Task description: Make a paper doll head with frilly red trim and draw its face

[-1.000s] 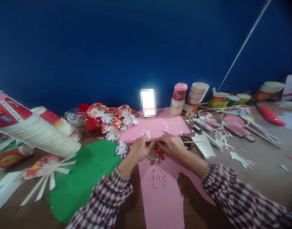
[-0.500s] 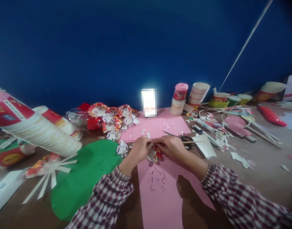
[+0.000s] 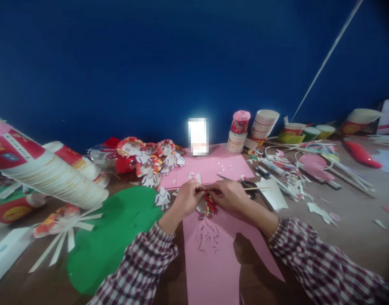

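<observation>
My left hand (image 3: pixel 189 198) and my right hand (image 3: pixel 227 195) meet at the fingertips over pink paper, both closed in a pinch. Below the fingers hangs a small paper cutout (image 3: pixel 209 208) with a red and yellow curled edge; its upper part is hidden by my fingers. A thin wooden stick (image 3: pixel 259 188) runs out rightward from behind my right hand, in line with the pinching fingertips. Beneath my hands lies a pink sheet (image 3: pixel 213 271) with dark pen strokes. Left of my left hand is a white paper figure (image 3: pixel 162 198) with an outlined body.
A green sheet (image 3: pixel 114 237) lies at left, by leaning stacks of paper cups (image 3: pixel 61 178). Several paper dolls (image 3: pixel 169 153) are behind my left hand. Scissors (image 3: pixel 250 186), paper scraps (image 3: pixel 296 184) and more cups (image 3: pixel 266 127) are at right. A blue wall stands behind.
My hands stay together in nearly the same place. The wooden stick's visible end has shifted slightly, and the pink sheet under my hands has moved a little.
</observation>
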The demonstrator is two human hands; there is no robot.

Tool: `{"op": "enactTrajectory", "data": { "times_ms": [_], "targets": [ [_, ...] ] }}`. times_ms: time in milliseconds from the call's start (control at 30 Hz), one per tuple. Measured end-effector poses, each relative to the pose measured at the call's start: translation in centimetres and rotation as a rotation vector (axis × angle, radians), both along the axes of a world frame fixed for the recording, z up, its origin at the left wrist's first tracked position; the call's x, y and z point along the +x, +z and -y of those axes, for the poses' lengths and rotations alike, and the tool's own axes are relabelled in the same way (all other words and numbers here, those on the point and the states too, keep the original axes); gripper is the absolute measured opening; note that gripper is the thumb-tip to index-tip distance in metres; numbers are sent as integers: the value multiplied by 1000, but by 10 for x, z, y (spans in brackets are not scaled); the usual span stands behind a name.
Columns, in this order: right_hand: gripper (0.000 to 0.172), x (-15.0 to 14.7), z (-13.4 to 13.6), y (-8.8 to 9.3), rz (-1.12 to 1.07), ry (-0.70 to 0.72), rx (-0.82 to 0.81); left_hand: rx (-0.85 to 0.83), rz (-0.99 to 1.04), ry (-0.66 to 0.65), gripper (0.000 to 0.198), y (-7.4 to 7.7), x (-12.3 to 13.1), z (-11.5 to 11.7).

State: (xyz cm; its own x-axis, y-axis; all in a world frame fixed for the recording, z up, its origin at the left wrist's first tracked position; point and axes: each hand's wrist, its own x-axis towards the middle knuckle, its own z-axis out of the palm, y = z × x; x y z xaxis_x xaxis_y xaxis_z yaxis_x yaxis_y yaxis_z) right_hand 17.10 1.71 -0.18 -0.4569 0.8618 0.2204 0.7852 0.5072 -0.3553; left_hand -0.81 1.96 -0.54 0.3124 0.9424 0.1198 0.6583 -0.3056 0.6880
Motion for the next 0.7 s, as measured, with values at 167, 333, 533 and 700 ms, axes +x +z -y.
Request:
{"op": "enactTrajectory", "data": {
  "times_ms": [167, 333, 533, 700],
  "targets": [
    [20, -1, 0, 1, -35, -69, -24, 99, -56, -38, 14, -6, -1, -2],
    [18, 2, -1, -1, -63, -71, -36, 157, -52, -46, 14, -4, 3, 0],
    [21, 6, -3, -1, -65, -44, -16, 242, -66, -38, 17, -4, 6, 2],
    [18, 6, -3, -2, -63, -36, 12, 197, -41, -30, 15, -3, 5, 4]
  ]
}}
